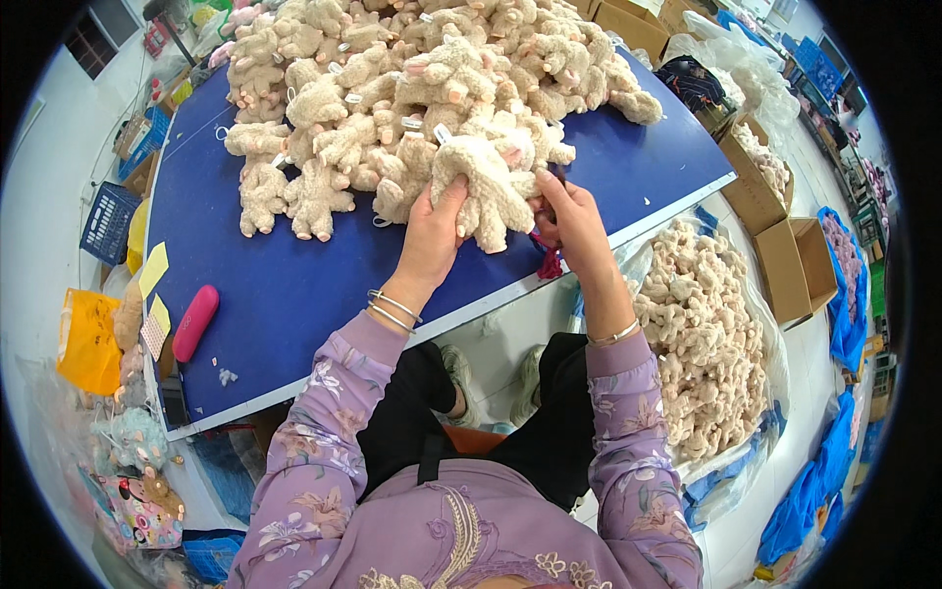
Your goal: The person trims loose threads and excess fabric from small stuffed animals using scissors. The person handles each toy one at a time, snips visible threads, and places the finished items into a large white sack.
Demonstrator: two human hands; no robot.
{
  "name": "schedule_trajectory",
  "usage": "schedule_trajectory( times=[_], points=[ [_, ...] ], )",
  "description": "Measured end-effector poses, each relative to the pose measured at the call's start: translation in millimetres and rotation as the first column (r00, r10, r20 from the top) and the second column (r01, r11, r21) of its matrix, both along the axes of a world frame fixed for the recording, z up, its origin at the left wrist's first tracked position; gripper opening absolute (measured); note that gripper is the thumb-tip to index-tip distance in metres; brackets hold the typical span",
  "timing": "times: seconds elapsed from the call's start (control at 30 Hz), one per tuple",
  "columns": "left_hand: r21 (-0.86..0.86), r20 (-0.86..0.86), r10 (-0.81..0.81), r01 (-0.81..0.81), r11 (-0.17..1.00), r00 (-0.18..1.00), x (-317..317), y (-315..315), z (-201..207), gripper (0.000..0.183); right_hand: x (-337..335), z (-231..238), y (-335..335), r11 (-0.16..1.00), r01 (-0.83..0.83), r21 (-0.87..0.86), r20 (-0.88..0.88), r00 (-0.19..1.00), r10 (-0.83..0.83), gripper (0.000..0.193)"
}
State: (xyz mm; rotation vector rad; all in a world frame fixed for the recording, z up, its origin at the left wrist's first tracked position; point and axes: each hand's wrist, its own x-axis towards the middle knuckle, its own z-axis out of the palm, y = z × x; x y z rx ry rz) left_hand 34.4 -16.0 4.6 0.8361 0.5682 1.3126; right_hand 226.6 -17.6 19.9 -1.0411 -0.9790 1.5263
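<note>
One cream plush pinched in left hand; right hand curled beside it, hold unclear; one pink case.

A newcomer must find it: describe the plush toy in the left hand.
On the blue table is a heap of cream plush toys. At its near edge, find the left hand. The toy in its grip is set apart: its neighbours lie loose.

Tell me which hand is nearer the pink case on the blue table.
The left hand. It is forward and to the right of the pink case, gripping a cream plush toy; the right hand is farther right.
</note>
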Motion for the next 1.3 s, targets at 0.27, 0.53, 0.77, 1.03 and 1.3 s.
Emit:
schedule_trajectory(
  times=[0.27,0.53,0.77,1.03,1.3],
  points=[
    [0.194,-0.164,0.099,-0.067,0.979,0.982,-2.4,5.9,-10.3,0.033,-15.3,10.5,-10.6,0.984,0.015,0.176,0.226,0.973,-0.056,0.028],
    [0.370,-0.325,0.443,-0.318,0.873,0.836,-10.6,15.8,-1.7,0.012,77.9,45.8,-5.0,0.842,0.278,0.462,-0.442,0.895,-0.053,0.055],
    [0.501,-0.724,0.438,-0.030,0.865,0.534,5.6,3.6,-14.8,0.051,-2.3,-34.1,23.6,0.902,0.048,0.430,0.410,0.879,-0.242,0.027],
    [0.366,-0.748,0.285,0.013,0.931,0.600,-7.7,-0.1,-0.2,0.035,5.5,16.1,3.4,0.981,0.068,0.183,0.229,0.967,-0.110,0.033],
    [0.764,-0.558,0.561,0.113,0.636,0.612,-3.8,-2.5,10.4,0.020,10.0,-5.0,-3.8,0.981,-0.169,0.100,0.152,0.976,0.153,0.044]
  ],
)
